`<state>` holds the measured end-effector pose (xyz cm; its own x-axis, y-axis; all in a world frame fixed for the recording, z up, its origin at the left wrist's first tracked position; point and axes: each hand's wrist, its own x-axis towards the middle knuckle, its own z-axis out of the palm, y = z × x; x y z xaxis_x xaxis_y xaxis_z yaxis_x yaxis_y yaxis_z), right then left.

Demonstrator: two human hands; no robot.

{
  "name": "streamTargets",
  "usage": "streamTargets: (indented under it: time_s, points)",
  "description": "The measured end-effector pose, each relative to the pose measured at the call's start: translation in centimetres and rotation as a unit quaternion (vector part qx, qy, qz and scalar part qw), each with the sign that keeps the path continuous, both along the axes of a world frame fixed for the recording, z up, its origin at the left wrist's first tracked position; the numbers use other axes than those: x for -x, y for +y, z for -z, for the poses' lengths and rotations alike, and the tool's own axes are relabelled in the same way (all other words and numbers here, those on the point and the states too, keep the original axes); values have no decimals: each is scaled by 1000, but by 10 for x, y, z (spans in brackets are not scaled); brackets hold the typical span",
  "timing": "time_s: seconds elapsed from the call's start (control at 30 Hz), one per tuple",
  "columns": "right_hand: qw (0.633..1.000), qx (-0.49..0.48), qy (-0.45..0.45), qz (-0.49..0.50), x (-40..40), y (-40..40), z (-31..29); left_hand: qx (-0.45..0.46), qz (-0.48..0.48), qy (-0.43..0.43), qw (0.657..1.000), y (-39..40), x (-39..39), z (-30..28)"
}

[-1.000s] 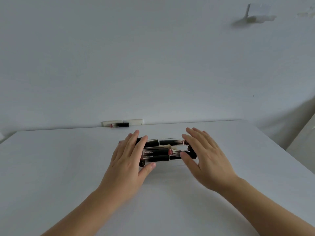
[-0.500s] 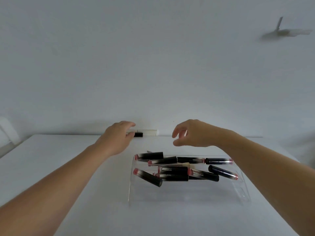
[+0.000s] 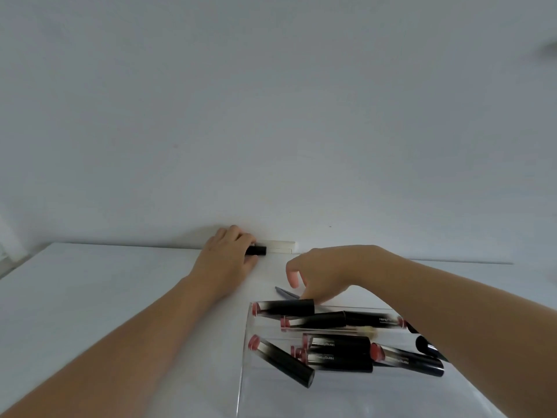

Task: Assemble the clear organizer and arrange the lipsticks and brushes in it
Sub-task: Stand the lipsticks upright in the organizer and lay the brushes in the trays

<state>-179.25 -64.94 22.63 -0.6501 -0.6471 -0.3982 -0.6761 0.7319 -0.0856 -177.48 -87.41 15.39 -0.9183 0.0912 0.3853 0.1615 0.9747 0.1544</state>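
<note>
Small black lipstick tube (image 3: 256,250), light, smooth, slippery: gripped endwise by left hand (image 3: 226,257) fingers; right hand (image 3: 325,271) fingers hang loose.

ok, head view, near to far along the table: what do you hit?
Clear organizer with lipsticks → grey pencil → right hand → left hand on a black lipstick → white strip at the wall.

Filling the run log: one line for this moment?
left hand: grips black lipstick at table's far edge | right hand: hovers behind clear tray, empty | tray: loose lipsticks
</note>
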Motion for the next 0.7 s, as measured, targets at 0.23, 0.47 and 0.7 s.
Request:
streamTargets:
  time_s: [0.23, 0.47, 0.7]
  points:
    - [1000, -3, 13, -19, -3, -4, 5, -22, -13, 10, 1000, 0, 4, 6]
    - [999, 26, -23, -2, -3, -5, 6, -43, -2, -3, 999, -2, 5, 10]
    - [1000, -17, 5, 1, -3, -6, 7, -81, 43, 37, 995, 3, -9, 7]
